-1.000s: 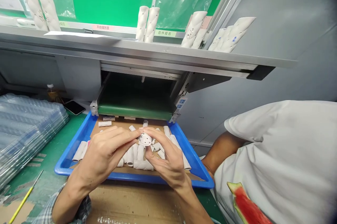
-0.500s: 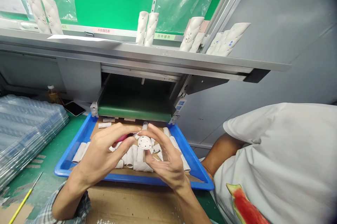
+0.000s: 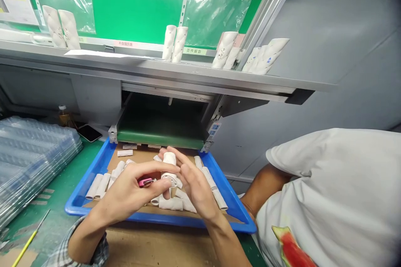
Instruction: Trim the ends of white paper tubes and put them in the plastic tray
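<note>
A white tube with a raised surface [image 3: 169, 158] is held between my two hands above the blue tray, its near end tipped toward me. My left hand [image 3: 133, 185] pinches it near that end, index finger across the front and thumb below. A small pink object [image 3: 145, 182] also sits in the left hand; its kind is mostly hidden. Around the tube's right and far side my right hand [image 3: 197, 185] is cupped, fingers against it. Below lie several similar white tubes [image 3: 171, 203] on the cardboard lining, inside the blue tray [image 3: 150, 217].
A green conveyor belt [image 3: 159, 136] ends over the tray's far side. Stacked clear plastic trays [image 3: 37, 154], a phone [image 3: 89, 132], a bottle [image 3: 64, 116] and a yellow pen-like tool [image 3: 29, 242] are left. More tubes [image 3: 169, 43] stand on the shelf; a person [image 3: 338, 183] is right.
The tube has turned from end-on to showing its side. My right hand has shifted from pinching to cupping it, and the left index finger now crosses its front.
</note>
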